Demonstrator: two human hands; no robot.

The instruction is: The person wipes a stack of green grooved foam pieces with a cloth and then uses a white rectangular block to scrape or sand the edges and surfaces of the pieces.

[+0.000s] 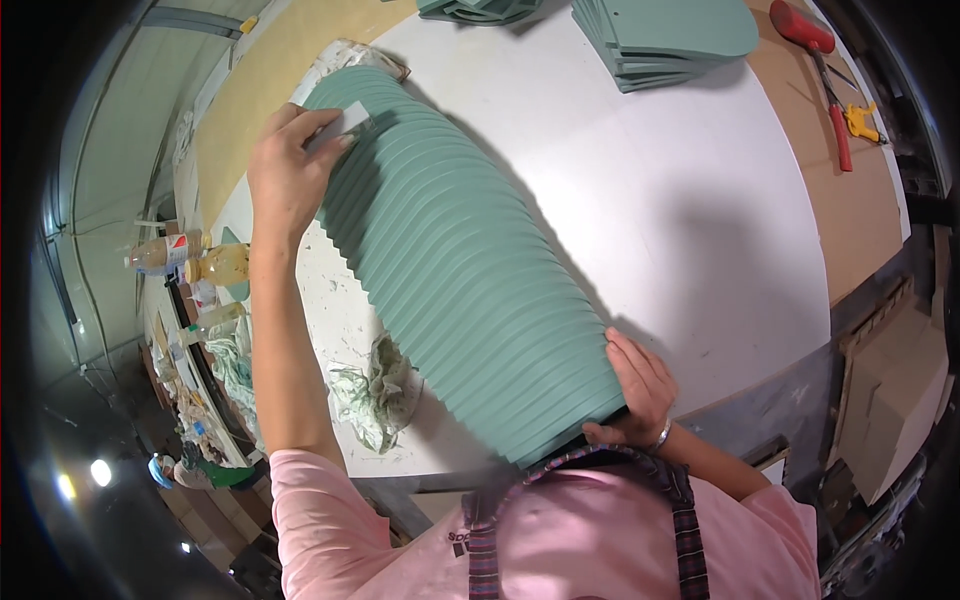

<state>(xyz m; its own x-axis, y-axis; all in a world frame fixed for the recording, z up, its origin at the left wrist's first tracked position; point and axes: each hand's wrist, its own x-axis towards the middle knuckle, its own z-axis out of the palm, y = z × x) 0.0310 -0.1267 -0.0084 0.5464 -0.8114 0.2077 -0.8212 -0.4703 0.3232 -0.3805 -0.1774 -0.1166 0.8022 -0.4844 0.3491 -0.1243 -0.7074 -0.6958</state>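
Observation:
A long row of overlapping green sheets (470, 260) lies fanned out across the white table, running from the far left toward my body. My left hand (290, 165) is at its far end, fingers closed around a small pale, flat, block-like piece (343, 122) that rests against the sheets. What that piece is made of, I cannot make out. At the near right end, my right hand (637, 390) lies against the side of the row, fingers stretched along the edges and thumb toward my body. A crumpled, green-stained rag (378, 395) sits left of the row.
Stacked green sheets (670, 40) stand at the far right, with more (480, 8) beside them. A red-headed mallet (808, 35) and a yellow tool (862, 122) lie on brown board. Bottles (222, 265) stand on the left. A cardboard box (890, 400) is at the right.

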